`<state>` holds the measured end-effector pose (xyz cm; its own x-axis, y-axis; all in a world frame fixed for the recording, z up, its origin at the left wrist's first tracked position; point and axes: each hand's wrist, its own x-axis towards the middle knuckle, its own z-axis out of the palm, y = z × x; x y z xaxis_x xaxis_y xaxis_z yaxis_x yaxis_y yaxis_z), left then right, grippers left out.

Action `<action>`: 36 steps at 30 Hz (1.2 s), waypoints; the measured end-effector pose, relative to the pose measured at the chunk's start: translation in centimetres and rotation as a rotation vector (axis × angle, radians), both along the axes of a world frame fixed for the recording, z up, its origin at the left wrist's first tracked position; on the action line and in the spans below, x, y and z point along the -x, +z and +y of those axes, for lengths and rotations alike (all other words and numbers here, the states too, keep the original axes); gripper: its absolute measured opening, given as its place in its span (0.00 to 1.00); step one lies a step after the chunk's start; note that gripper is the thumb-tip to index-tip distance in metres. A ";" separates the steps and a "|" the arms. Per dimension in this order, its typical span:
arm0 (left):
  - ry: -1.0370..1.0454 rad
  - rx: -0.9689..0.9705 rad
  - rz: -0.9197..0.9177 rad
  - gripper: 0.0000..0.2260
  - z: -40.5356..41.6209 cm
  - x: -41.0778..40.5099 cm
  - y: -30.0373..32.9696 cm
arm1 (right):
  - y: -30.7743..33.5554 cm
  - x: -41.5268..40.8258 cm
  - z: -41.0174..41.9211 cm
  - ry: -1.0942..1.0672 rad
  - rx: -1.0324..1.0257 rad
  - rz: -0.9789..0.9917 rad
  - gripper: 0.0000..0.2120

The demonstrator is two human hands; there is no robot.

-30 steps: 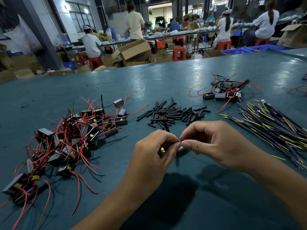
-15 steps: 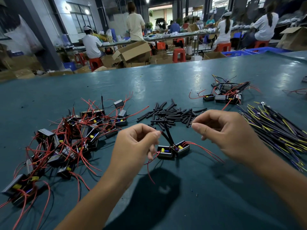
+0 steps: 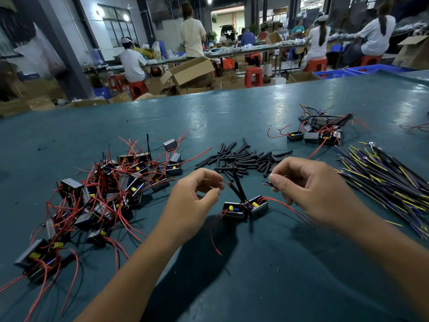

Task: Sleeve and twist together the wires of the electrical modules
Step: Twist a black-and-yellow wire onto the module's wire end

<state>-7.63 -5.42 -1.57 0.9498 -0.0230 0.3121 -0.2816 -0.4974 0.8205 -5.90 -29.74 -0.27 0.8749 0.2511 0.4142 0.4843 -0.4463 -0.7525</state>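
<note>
Modules (image 3: 245,208) between both hands (on table)

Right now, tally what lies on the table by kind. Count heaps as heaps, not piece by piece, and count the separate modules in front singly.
Module heaps with red wires: 2, the big heap at left and the small heap far right
Black sleeve heap: 1
Black-and-yellow wire bundle: 1
Single modules in front: 2, left module and right module
Total: 6

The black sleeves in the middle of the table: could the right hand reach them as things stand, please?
Probably yes. The black sleeves lie just beyond the right hand with nothing between, though its fingers already pinch a thin wire.
</note>
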 end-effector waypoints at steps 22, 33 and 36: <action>0.019 -0.217 -0.008 0.07 -0.8 0.6 -0.4 | 0.4 0.5 0.2 0.110 -0.174 0.047 0.06; -0.012 -0.115 -0.124 0.09 -0.7 0.9 0.2 | 0.5 1.0 0.4 0.157 -0.098 -0.019 0.12; -0.011 -0.103 -0.148 0.09 -0.8 1.1 0.5 | 0.3 0.8 0.4 0.156 -0.105 -0.038 0.12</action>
<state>-8.68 -6.25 -1.07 0.8930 -0.0720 0.4443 -0.4015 -0.5732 0.7143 -6.73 -29.38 0.04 0.8123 0.3357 0.4769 0.5700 -0.2835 -0.7712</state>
